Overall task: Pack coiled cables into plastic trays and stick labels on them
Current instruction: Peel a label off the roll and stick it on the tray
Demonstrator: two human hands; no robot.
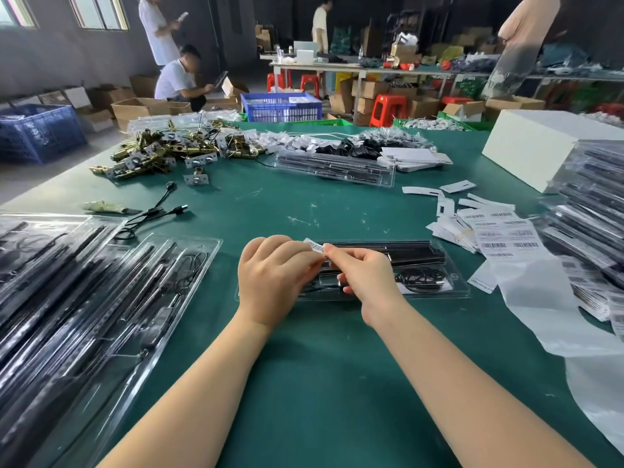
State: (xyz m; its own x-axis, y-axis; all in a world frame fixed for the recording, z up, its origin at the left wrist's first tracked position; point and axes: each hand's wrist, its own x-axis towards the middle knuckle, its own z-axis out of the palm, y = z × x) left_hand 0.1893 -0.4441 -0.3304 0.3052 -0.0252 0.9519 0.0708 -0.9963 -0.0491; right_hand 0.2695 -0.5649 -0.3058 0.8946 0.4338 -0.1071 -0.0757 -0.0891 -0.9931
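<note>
clear tray (452,282) flat on table, coiled black cable (422,276) inside; barcode label (313,245) above

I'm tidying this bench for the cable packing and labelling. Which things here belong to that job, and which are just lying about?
Part of the job:
- barcode label, pinched by left hand and right hand
- clear tray with coiled cable
- label sheets
- stacked trays

Lying about:
- brass latch hardware
- loose black cable
- white box

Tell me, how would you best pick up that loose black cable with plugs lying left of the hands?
Probably at the thin middle run of the loose black cable, pinched from above. It lies flat on the green table with nothing over it, while its plug ends fork apart and would dangle unevenly.
</note>
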